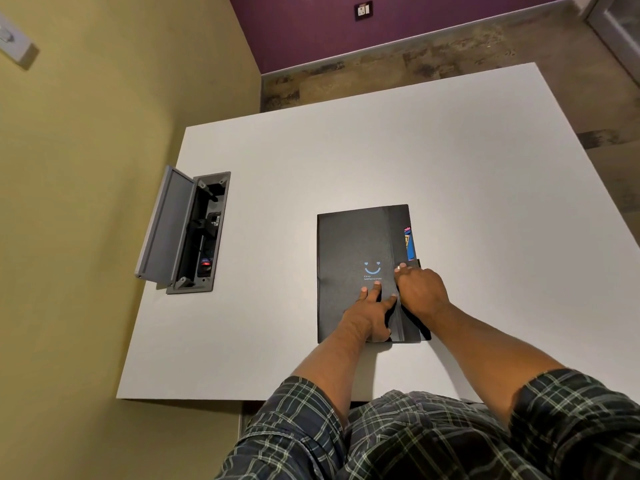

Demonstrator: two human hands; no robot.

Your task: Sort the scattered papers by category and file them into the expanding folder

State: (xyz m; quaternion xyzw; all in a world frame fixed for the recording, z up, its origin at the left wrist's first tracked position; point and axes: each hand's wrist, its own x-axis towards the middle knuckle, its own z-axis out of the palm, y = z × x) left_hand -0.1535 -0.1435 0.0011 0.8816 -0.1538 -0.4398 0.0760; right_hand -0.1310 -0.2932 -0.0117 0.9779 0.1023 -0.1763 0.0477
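While nothing loose shows on the wide white rectangular surface (pixel 346 161), its left side carries a grey recessed cable box (pixel 194 233) with its hinged lid (pixel 162 223) standing open, well apart from the work. Near the front edge lies the flat black expanding folder with a small blue smiling-face print (pixel 356 258), its flap side to the right, where a sliver of blue and coloured paper (pixel 408 242) pokes out past the edge. The left hand (pixel 370 313) lies flat on the cover, fingers straight and spread, pressing the folder down just below the print. The right hand (pixel 420 289) sits at the right edge, knuckles up and fingers curled at the flap; whether it pinches the flap or merely pushes it I cannot tell. Both forearms reach forward from plaid short sleeves (pixel 571 410), nearly touching at the wrists. The step in hand seems to be closing or opening the flap; doing it well would mean keeping the left palm steady as an anchor, moving the flap evenly along its fold, and tucking the protruding paper in so it does not crease
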